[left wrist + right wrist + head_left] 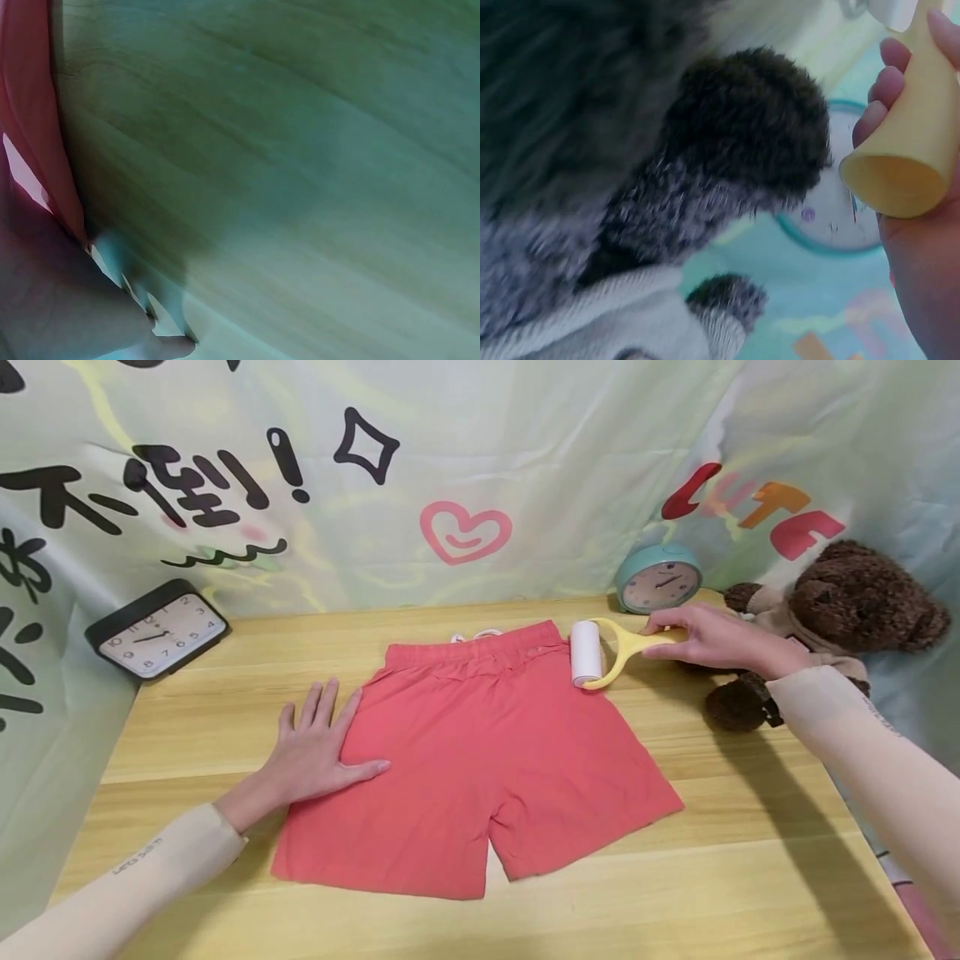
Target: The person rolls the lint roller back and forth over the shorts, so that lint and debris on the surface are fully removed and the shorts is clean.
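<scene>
Red shorts [465, 743] lie spread on the wooden table, waistband toward the back, a white drawstring [480, 635] showing behind it. My left hand [315, 760] rests flat with fingers spread, over the left edge of the shorts; in the left wrist view that hand [60, 300] is only partly seen beside the red cloth [34, 112]. My right hand [705, 639] grips the yellow handle of a lint roller [622, 652], whose white roll touches the shorts' upper right corner. In the right wrist view my fingers [889, 82] wrap around the hollow handle [915, 150].
A black-framed clock [161, 631] stands at the back left and a round teal clock [660, 578] at the back right. A brown teddy bear [855, 602] sits by my right forearm. Printed cloth [540, 485] hangs behind the table [585, 902].
</scene>
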The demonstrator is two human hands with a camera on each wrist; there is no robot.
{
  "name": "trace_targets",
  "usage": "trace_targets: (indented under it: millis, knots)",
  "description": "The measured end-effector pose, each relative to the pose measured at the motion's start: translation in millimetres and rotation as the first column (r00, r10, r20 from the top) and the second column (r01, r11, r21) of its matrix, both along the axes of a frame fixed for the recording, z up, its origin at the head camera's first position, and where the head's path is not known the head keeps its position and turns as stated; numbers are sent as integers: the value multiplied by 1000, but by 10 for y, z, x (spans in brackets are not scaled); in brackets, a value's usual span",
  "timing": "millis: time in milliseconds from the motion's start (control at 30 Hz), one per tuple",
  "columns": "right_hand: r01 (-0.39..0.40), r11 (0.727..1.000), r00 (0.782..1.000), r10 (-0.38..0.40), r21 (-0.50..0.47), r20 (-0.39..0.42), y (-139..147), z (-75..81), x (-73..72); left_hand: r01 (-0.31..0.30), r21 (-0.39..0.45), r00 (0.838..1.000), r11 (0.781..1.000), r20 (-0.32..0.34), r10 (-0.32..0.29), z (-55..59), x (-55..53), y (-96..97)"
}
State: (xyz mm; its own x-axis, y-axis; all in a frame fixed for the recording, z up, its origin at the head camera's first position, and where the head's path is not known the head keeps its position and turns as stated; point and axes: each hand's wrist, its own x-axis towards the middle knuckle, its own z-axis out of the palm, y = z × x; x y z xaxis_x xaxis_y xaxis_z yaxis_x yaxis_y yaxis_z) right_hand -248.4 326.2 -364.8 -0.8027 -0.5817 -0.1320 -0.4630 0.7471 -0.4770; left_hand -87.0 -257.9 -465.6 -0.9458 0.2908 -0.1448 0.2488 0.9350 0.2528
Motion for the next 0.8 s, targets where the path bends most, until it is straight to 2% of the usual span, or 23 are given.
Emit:
trace_targets:
  millis: [200, 400, 567, 800]
  knots:
    - [21, 1000, 997, -20, 9, -72, 177, 78, 87, 1, 21, 1000, 1000, -12, -1, -17, 18, 3]
    - [150, 988, 989, -150, -20, 8, 346, 143, 173, 1, 16, 1000, 1000, -16, -1, -21, 13, -26]
    - [183, 980, 983, -182, -72, 21, 370, 106, 247, -11, 23, 1000, 1000, -14, 12, -19, 58, -79]
    - [236, 956, 967, -248, -173, -53, 316, 44, 426, -3, 43, 999, 999, -39, 4, -34, 112, -94]
